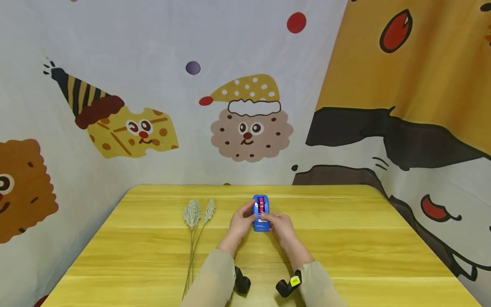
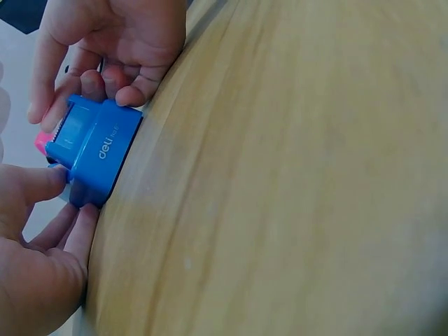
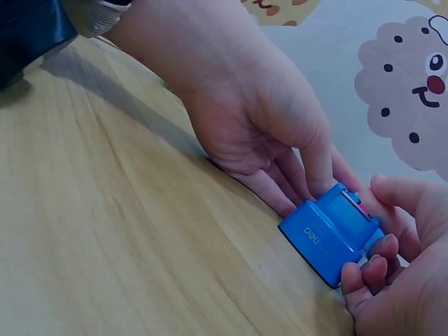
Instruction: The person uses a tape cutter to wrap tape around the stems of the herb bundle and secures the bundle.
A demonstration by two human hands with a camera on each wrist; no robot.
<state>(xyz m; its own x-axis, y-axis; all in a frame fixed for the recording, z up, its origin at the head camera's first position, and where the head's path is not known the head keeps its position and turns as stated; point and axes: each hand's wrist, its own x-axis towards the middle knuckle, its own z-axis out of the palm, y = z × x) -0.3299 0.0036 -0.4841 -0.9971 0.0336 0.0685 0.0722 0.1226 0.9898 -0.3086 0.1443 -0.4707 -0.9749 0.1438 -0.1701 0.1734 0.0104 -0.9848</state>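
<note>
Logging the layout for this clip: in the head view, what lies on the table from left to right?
Dried stalks → left hand → blue tape dispenser → right hand. Both hands hold the dispenser.

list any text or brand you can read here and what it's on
"deli" on the side of the blue dispenser, in pale letters; smaller marks follow it but are too small to read.
The yellow tag on the right wrist camera is too small to read.
The backdrop shows only cartoon figures, no words.
</note>
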